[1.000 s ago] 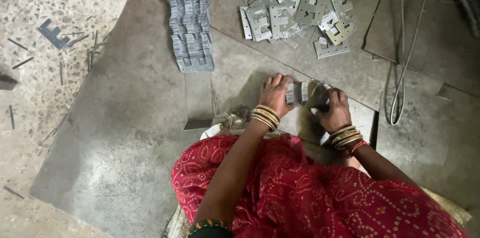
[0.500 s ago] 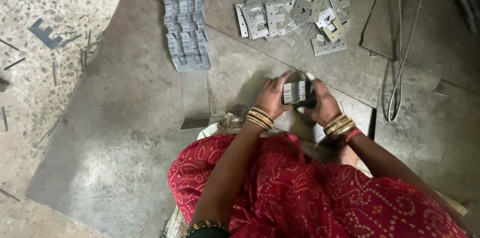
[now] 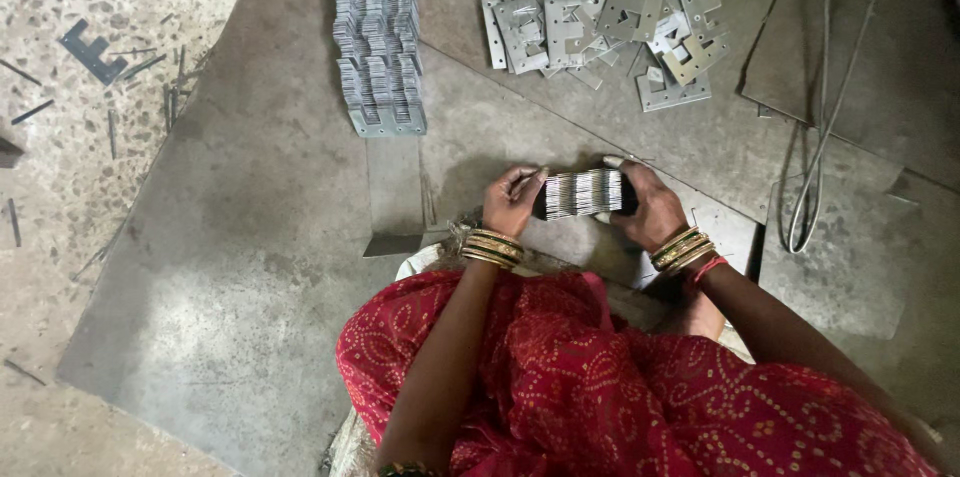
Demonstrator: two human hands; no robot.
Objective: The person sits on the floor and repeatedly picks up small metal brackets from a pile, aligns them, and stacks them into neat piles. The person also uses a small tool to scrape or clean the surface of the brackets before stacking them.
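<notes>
Both my hands clasp a thick stack of thin metal plates, held edge-up above the metal floor sheet. My left hand presses the stack's left end and my right hand grips its right end. Gold bangles ring both wrists, and red patterned cloth covers my lap below.
A long row of stacked plates lies ahead to the left. A loose heap of flat stamped plates lies ahead to the right. A grey cable loops at the right. Scrap bits litter the speckled floor at far left.
The stack has been squared up between my hands and now sits level, with my right hand wrapped further round its end. The view has shifted slightly.
</notes>
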